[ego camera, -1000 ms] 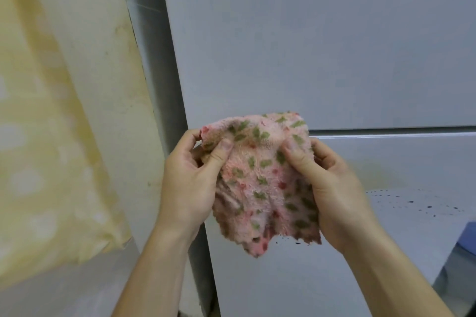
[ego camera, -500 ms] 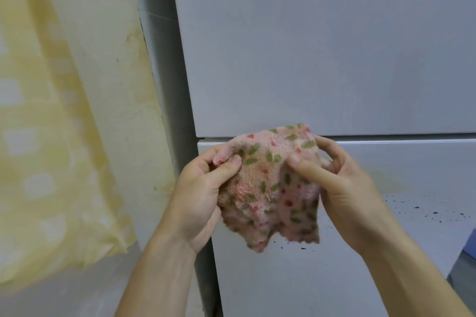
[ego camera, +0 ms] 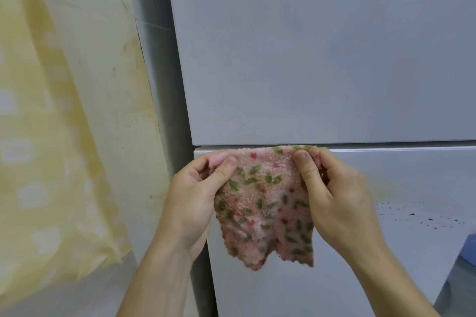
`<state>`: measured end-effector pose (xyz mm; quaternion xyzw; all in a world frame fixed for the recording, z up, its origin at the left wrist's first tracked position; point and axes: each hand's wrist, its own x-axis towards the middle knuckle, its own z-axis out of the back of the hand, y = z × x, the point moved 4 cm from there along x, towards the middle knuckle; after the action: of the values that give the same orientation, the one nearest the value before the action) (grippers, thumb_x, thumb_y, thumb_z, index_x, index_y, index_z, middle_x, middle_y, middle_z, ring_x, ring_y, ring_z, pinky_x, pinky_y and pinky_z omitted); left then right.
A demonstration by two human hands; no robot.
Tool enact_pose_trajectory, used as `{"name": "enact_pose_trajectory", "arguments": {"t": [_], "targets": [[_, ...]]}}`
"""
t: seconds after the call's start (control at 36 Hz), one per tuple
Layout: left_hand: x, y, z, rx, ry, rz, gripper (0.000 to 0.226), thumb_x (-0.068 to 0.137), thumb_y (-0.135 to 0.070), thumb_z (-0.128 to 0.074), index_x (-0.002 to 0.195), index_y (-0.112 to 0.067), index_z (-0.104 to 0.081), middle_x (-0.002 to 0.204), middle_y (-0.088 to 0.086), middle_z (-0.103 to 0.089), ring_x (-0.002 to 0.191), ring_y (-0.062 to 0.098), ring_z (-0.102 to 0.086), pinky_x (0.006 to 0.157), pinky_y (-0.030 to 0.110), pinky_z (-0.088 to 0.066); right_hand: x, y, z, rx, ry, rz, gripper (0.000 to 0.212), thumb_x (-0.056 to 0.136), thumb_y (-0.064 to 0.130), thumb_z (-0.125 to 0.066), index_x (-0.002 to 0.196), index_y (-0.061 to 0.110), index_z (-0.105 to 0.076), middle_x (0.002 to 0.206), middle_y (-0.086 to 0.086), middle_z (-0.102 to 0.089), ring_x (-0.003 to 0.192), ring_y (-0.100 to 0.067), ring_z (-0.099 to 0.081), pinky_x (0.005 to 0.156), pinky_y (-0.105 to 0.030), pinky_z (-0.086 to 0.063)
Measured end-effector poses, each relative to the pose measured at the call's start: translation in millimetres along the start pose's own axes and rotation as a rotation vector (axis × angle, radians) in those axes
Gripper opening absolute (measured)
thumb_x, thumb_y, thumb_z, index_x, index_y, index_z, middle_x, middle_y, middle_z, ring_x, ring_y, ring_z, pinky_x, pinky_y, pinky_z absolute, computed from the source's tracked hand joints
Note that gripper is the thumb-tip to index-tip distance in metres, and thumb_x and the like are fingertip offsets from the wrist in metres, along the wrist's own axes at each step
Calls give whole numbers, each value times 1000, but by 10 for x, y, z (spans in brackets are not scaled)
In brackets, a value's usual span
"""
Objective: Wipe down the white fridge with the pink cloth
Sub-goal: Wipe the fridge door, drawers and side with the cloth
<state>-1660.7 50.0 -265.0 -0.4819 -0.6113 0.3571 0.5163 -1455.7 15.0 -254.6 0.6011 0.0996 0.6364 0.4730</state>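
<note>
1. Head view: the cloth [ego camera: 262,203] is now stretched flat. The left hand [ego camera: 190,203] and right hand [ego camera: 334,198] each pinch a top corner, and its top edge sits at the fridge [ego camera: 309,59] door seam.
2. It looks ready for wiping; dark specks [ego camera: 425,216] remain on the lower door.
3. A second ago the cloth was bunched, with the hands closer together.

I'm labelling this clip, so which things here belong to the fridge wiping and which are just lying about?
Job: pink cloth, held by left hand and right hand; white fridge; dark specks on its lower door.
Lying about: yellow curtain; stained wall; blue object at the right edge.
</note>
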Motion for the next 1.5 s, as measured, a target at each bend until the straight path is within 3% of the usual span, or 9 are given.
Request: {"name": "enact_pose_trajectory", "arguments": {"t": [0.08, 0.25, 0.47, 0.56, 0.67, 0.89, 1.11, 1.28, 1.5], "targets": [[-13, -9, 5, 123, -56, -56, 29, 86, -43, -77, 97, -16, -79, 109, 11, -78, 113, 24, -73, 111, 47, -51, 5, -68, -27, -10, 38, -68, 45, 104, 51, -46, 78, 19, -61, 65, 2, -58, 60, -17, -55, 53, -27, -42], [-63, -93, -30, 598, -190, -292, 16, 96, -44, -67, 86, -35, -74, 81, -12, -71, 82, 1, -65, 69, 8, -45, 7, -112, 18, -242, 8, -42, 46, 105, 55, -39, 70, 27, -52, 58, 16, -53, 57, -9, -50, 51, -21, -36], [-85, -43, -16, 734, -319, -356, 25, 94, -48, -70, 80, -29, -79, 59, -1, -64, 61, 22, -61, 64, 48, -54, 9, -106, 79, -500, -70, 44, 47, 103, 57, -41, 71, 28, -60, 47, 12, -41, 46, -9, -42, 45, -22, -21], [-81, -53, -14, 726, -302, -315, 24, 92, -49, -71, 73, -35, -75, 61, -6, -68, 62, 20, -65, 64, 46, -56, 15, -149, 74, -350, -34, -24, 38, 97, 58, -53, 78, 30, -70, 46, 9, -50, 52, -13, -52, 47, -24, -40], [-73, -72, 7, 745, -286, -308, 14, 92, -47, -72, 79, -46, -76, 67, -22, -69, 71, 7, -67, 62, 27, -54, 11, -170, 67, -135, -7, -156, 40, 94, 48, -70, 133, 42, -64, 67, 9, -70, 70, -3, -65, 65, -9, -47], [-64, -58, 10, 849, -293, -310, 25, 98, -52, -62, 87, -38, -79, 62, -8, -68, 68, 16, -68, 66, 42, -55, 16, -100, 69, 136, -92, -159, 18, 93, 30, -78, 107, 41, -76, 90, 25, -74, 83, 1, -70, 71, -8, -50], [-13, -8, 82, 912, -236, -243, 26, 102, -52, -55, 108, -38, -76, 67, -7, -73, 75, 18, -72, 77, 45, -58, 17, -130, 56, 366, -36, -261, 26, 94, 21, -77, 110, 41, -78, 96, 12, -79, 88, -6, -75, 78, -19, -61], [-24, 52, -51, 783, 28, -56, 57, 101, -49, -61, 152, -54, -38, 95, -29, -76, 108, 2, -68, 106, 38, -51, 12, -117, -15, 686, 93, -428, 38, 99, 8, -68, 120, 39, -77, 112, 7, -79, 104, -17, -77, 90, -36, -62], [-87, 106, -201, 551, 132, 113, 46, 107, -58, -31, 153, -60, -23, 93, -2, -81, 85, 12, -79, 96, 42, -60, -3, 38, -101, 1025, 140, -457, 43, 97, 1, -61, 126, 30, -75, 121, -1, -77, 101, -21, -77, 82, -33, -65]]}}
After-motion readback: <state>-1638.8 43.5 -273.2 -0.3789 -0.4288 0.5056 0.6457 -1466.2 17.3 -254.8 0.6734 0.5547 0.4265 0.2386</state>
